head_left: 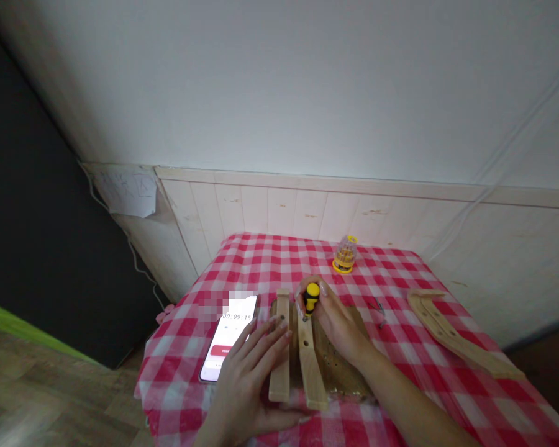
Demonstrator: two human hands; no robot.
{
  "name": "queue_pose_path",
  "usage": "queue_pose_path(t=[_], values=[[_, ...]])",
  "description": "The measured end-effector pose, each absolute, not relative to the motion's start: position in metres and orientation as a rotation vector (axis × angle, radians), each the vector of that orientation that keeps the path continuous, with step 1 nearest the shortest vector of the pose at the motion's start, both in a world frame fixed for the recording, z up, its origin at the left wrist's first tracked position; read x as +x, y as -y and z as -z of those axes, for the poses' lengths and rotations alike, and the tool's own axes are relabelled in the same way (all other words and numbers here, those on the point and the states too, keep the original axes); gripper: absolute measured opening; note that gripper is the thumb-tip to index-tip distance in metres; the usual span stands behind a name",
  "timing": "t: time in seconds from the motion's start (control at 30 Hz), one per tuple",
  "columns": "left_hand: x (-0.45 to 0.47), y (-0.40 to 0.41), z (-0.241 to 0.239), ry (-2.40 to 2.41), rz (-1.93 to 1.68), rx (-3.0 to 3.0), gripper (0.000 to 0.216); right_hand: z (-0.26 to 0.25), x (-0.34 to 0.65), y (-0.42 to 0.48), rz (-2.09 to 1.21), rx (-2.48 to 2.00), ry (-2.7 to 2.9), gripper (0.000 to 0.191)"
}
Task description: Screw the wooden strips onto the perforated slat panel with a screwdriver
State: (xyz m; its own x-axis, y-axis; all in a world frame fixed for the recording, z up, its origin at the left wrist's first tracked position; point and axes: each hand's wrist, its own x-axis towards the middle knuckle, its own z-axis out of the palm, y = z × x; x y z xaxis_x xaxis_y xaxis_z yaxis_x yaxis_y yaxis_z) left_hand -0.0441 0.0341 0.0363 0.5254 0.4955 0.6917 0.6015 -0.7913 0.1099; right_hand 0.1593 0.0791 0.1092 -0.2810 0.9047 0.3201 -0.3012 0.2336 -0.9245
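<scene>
My right hand [333, 313] is closed around a short yellow-and-black screwdriver [311, 298]. The screwdriver's tip points down at a hole near the far end of a pale wooden piece [311, 372], which has another hole closer to me. My left hand [251, 379] lies with its fingers stretched across a second wooden piece [279, 382], the thumb extended near its close end. Both pieces rest on a brownish board [349, 372]. A screw sits in a hole of the left piece, just past my fingertips.
A lit phone [221, 347] showing a timer lies left of my left hand. A clear, yellow-based bit holder [345, 254] stands at the back. Small metal parts [379, 310] and curved wooden pieces [461, 335] are on the right of the checked tablecloth [279, 251].
</scene>
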Motion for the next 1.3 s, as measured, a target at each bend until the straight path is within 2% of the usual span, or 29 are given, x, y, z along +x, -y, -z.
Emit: queue_pose_path(t=[0.17, 0.33, 0.6, 0.73, 0.9, 1.1, 1.17, 1.3], values=[[-0.049, -0.034, -0.032, 0.854, 1.242, -2.578, 0.076, -0.106, 0.161, -0.079, -1.316, -0.632, 1.359, 0.046], [-0.053, -0.036, -0.031, 0.832, 1.219, -2.671, 0.084, -0.106, 0.161, -0.081, -1.326, -0.602, 1.357, 0.046], [-0.053, -0.034, -0.029, 0.879, 1.243, -2.698, 0.069, -0.107, 0.159, -0.082, -1.349, -0.592, 1.36, 0.043], [-0.052, -0.034, -0.028, 0.888, 1.246, -2.688, 0.069, -0.109, 0.161, -0.08, -1.269, -0.631, 1.376, 0.044], [-0.053, -0.034, -0.026, 0.891, 1.244, -2.688, 0.069, -0.117, 0.164, -0.076, -1.086, -0.696, 1.453, 0.035], [-0.052, -0.034, -0.029, 0.87, 1.246, -2.682, 0.066, -0.115, 0.162, -0.076, -1.132, -0.646, 1.439, 0.032], [-0.052, -0.034, -0.031, 0.866, 1.243, -2.672, 0.066, -0.111, 0.161, -0.078, -1.152, -0.649, 1.417, 0.034], [-0.051, -0.034, -0.032, 0.875, 1.25, -2.647, 0.065, -0.107, 0.159, -0.083, -1.255, -0.608, 1.358, 0.052]])
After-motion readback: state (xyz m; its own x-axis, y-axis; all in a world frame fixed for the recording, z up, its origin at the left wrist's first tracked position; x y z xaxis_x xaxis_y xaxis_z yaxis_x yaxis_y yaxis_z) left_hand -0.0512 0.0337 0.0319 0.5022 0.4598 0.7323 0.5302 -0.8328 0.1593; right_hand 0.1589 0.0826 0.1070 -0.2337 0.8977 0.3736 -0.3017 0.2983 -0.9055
